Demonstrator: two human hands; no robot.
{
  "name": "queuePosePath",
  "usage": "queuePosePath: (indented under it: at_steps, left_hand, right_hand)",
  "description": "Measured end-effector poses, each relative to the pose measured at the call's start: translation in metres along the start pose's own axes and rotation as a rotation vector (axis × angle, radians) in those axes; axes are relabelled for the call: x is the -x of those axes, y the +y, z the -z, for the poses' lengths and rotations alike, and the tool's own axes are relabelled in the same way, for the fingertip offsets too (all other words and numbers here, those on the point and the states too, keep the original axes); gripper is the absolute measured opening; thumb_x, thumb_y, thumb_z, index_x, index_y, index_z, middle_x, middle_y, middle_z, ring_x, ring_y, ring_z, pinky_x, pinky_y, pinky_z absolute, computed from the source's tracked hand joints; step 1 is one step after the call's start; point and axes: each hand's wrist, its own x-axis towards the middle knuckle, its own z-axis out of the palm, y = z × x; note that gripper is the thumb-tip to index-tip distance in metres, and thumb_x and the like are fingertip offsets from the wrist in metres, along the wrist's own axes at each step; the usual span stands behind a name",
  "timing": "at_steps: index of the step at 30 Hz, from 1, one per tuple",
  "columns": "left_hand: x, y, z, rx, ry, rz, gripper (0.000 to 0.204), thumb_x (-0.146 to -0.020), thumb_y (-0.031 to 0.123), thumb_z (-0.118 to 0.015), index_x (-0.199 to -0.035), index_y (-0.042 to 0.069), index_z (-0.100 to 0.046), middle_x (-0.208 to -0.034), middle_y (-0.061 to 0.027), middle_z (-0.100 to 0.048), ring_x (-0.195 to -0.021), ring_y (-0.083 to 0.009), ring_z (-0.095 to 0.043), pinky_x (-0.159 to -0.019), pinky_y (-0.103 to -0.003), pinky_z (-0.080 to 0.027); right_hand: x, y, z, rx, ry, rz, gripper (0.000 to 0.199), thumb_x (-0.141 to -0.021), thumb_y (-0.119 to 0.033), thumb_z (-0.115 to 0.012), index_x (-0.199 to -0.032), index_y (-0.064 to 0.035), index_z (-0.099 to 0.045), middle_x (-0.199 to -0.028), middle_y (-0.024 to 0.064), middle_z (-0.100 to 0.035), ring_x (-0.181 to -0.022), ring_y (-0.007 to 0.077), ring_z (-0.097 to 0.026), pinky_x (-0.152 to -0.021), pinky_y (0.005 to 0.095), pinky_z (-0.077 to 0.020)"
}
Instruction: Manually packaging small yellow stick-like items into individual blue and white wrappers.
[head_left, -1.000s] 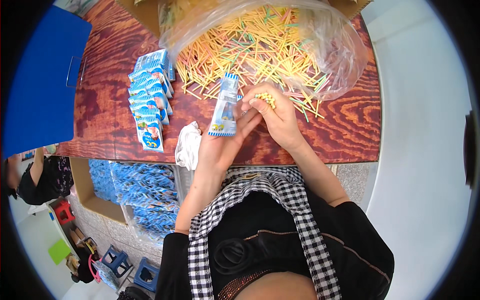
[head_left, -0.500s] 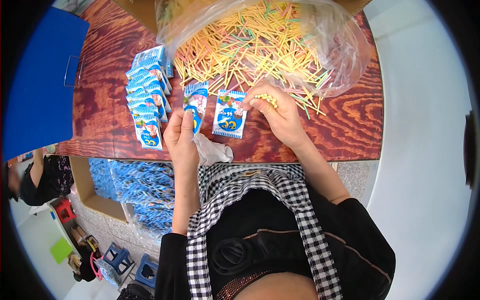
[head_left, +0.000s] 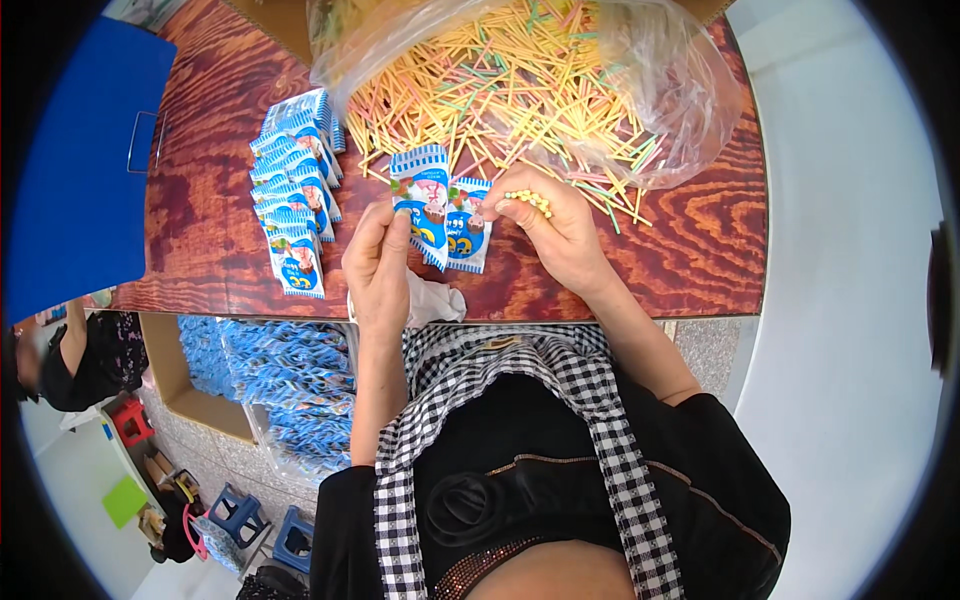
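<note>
Between thumb and fingers, my left hand (head_left: 380, 265) pinches a blue-and-white printed packet (head_left: 424, 195), tilted slightly. It overlaps a second packet of the same kind (head_left: 470, 225) lying on the wood-grain table (head_left: 680, 265). Closed around a bundle of thin sticks (head_left: 531, 200), my right hand (head_left: 560, 230) shows their pale yellow ends; its fingertips are by the second packet's right edge. A crumpled white cloth or tissue (head_left: 437, 300) lies beside my left wrist. Farther left, several matching packets (head_left: 297, 200) overlap in a row.
Loose yellow, pink and green sticks (head_left: 500, 90) spill from a clear plastic bag (head_left: 695, 110) at the table's far side. Below the left table edge, bags of blue packets (head_left: 290, 390) sit by a cardboard box (head_left: 205, 415). A blue panel (head_left: 70, 160) stands left; another person (head_left: 95, 360) is beyond.
My left hand has moved right and slightly away from me, bringing its packet over the left part of the second one. My right hand stays nearly in place with the sticks.
</note>
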Motion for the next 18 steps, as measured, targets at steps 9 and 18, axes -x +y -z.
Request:
queuePosePath:
  at_steps: [9,18]
  left_hand:
    - [0.001,-0.002,-0.003,0.018,0.031,0.111,0.011,-0.093,0.001,-0.054,-0.099,-0.006,-0.060,-0.094,-0.0026,-0.057,-0.086,-0.0067,-0.050,-0.075,-0.020,-0.041]
    - [-0.003,0.005,0.000,-0.159,-0.041,-0.103,0.006,-0.089,-0.003,-0.055,-0.092,-0.006,-0.060,-0.089,-0.0048,-0.057,-0.081,-0.0102,-0.052,-0.071,-0.022,-0.041]
  right_hand:
    - [0.000,-0.002,0.000,0.011,0.004,-0.005,0.010,-0.094,-0.004,-0.051,-0.094,0.0028,-0.058,-0.086,0.0091,-0.060,-0.082,0.0159,-0.060,-0.075,0.0273,-0.0487]
    - [0.001,0.001,-0.001,-0.028,0.003,-0.025,0.010,-0.095,-0.006,-0.051,-0.094,0.0030,-0.057,-0.087,0.0089,-0.060,-0.083,0.0159,-0.060,-0.076,0.0276,-0.0488]
